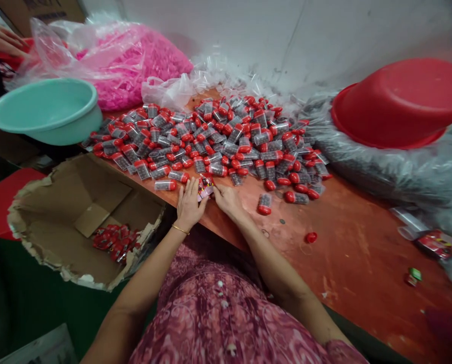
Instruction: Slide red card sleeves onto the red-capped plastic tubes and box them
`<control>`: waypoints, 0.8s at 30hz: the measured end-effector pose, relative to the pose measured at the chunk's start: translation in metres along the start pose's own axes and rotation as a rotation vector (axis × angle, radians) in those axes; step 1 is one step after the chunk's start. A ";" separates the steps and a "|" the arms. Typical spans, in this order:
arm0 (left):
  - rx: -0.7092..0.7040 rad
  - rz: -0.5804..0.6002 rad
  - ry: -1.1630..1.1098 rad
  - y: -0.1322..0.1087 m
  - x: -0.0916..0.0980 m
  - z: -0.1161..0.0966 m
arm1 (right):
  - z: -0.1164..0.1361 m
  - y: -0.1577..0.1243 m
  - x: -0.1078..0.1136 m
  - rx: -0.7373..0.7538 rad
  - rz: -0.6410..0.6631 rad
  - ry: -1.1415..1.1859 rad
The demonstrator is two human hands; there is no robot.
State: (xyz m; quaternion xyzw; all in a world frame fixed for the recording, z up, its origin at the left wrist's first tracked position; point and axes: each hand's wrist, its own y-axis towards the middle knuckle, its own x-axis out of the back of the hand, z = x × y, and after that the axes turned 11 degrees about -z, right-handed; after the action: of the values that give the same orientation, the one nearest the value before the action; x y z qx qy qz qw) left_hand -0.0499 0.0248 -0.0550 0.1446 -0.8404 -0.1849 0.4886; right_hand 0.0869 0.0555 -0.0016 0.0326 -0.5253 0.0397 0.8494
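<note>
A small glossy red printed wrapper (205, 185) lies at the table's front edge, between my two hands. My left hand (189, 205) rests on its left side, fingers stretched out flat and the thumb at its lower edge. At the right side, my right hand (229, 199) is closed, with thumb and index finger pinching the wrapper's edge. Just beyond them spreads a large heap of clear capsule bottles (210, 134) with red caps and dark contents. One such capsule bottle (264, 203) stands apart to the right of my hands. Whether anything lies under the wrapper is hidden.
Below the table at left, a torn cardboard box (64, 189) holds several red wrapped packets (116, 240). A mint basin (46, 108) and a bag of pink pieces (135, 63) stand behind. A red tub (400, 103) sits at right; a loose red cap (311, 237) lies nearby. Another person's hand (4, 38) shows far left.
</note>
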 end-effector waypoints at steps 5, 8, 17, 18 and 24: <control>0.022 0.008 0.052 0.000 0.003 -0.005 | -0.015 0.003 -0.005 0.006 -0.275 0.254; 0.021 -0.084 -0.011 0.000 0.014 -0.015 | -0.024 -0.001 -0.008 0.008 -0.287 0.558; 0.666 0.051 -0.818 0.004 0.038 -0.058 | -0.023 -0.048 0.004 0.211 -0.265 0.408; 0.751 0.076 -0.907 0.003 0.037 -0.060 | -0.025 -0.051 0.003 0.201 -0.271 0.377; 0.973 0.168 -1.078 -0.007 0.031 -0.073 | -0.031 -0.064 -0.001 0.139 -0.286 0.449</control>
State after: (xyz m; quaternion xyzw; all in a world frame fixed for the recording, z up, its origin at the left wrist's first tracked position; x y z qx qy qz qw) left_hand -0.0009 -0.0067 -0.0017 0.1690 -0.9595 0.2021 -0.1002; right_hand 0.1199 -0.0053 -0.0173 0.1548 -0.3097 -0.0384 0.9374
